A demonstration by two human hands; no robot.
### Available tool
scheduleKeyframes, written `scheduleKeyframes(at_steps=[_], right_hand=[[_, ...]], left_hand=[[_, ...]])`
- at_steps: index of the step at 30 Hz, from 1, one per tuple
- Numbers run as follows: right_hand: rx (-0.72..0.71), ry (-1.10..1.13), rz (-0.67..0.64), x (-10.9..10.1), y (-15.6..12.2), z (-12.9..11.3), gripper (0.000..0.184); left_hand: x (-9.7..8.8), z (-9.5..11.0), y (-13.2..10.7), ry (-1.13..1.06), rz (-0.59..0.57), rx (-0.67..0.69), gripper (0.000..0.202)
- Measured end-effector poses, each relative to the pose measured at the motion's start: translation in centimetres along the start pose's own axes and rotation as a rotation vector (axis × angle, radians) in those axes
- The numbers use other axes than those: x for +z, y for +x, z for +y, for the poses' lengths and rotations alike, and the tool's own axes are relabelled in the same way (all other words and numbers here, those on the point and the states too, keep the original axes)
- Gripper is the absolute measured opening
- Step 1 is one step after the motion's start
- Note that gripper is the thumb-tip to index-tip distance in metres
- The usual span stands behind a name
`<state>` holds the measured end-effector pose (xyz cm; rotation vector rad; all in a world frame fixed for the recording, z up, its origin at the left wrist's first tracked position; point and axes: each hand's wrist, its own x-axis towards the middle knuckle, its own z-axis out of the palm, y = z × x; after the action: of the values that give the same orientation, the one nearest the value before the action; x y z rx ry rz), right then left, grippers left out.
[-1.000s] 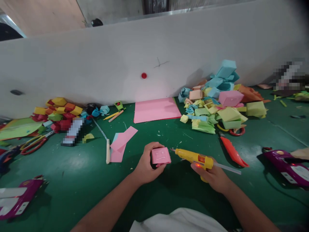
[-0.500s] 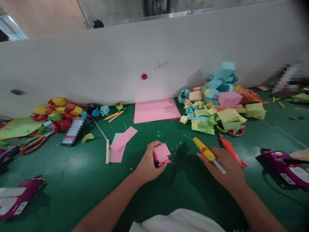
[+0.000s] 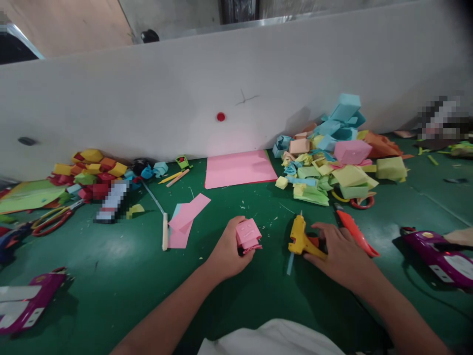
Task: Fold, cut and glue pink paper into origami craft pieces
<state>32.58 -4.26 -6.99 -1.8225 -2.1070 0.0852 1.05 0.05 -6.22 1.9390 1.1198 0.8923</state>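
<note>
- Gripping the pink paper box (image 3: 248,231), your left hand (image 3: 221,251) has it over the middle of the green table (image 3: 121,276), well in from the far edge.
- Your right hand (image 3: 343,254) is at the yellow glue gun's (image 3: 297,234) handle, fingers loosely bent; whether they clasp it, I cannot tell.
- Along the table's far edge lies a pink sheet (image 3: 238,170).

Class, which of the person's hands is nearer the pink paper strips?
Left: the left hand is right of the pink paper strips, not touching; the right hand is farther right, at the yellow glue gun.
</note>
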Motion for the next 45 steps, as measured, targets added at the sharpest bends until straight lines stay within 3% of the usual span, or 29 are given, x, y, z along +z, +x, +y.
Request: scheduleKeyframes(at_steps=[3, 6, 12, 18, 24, 28, 33, 42, 45], right_hand=[[-0.056, 0.067, -0.047, -0.9, -0.4, 0.0, 0.065], [-0.081, 0.190, -0.070, -2.2, -0.2, -0.7, 0.062], [-0.139, 0.443, -0.190, -3.7, 1.4, -4.3, 0.063], [-0.230, 0.667, -0.286, -3.1, 2.7, -8.1, 0.081], [-0.196, 0.820, -0.203, -2.2, 3.3, -9.2, 0.063], [-0.236, 0.852, -0.168, -2.7, 3.5, -8.8, 0.056], [-0.288, 0.756, -0.058, -3.3, 3.9, -7.4, 0.044], [-0.072, 0.614, 0.105, -5.6, 4.9, -1.6, 0.050], [-0.022, 0.491, 0.257, -7.6, 6.3, 1.2, 0.053]], left_hand=[[-0.1, 0.0, 0.0, -0.001, 0.022, 0.029, 0.076], [-0.2, 0.3, 0.0, -0.003, 0.018, 0.061, 0.075], [-0.3, 1.4, -0.2, -0.030, 0.012, 0.127, 0.077], [-0.2, 3.0, -0.2, -0.025, 0.000, 0.231, 0.086], [0.1, 4.7, 0.1, -0.044, 0.079, 0.254, 0.082], [0.6, 5.1, 0.4, -0.127, 0.083, 0.306, 0.077], [1.4, 5.0, 0.4, -0.077, 0.061, 0.367, 0.083], [1.1, 2.4, -0.4, 0.018, -0.047, 0.212, 0.081], [0.8, 1.9, -0.3, 0.061, -0.047, 0.182, 0.074]])
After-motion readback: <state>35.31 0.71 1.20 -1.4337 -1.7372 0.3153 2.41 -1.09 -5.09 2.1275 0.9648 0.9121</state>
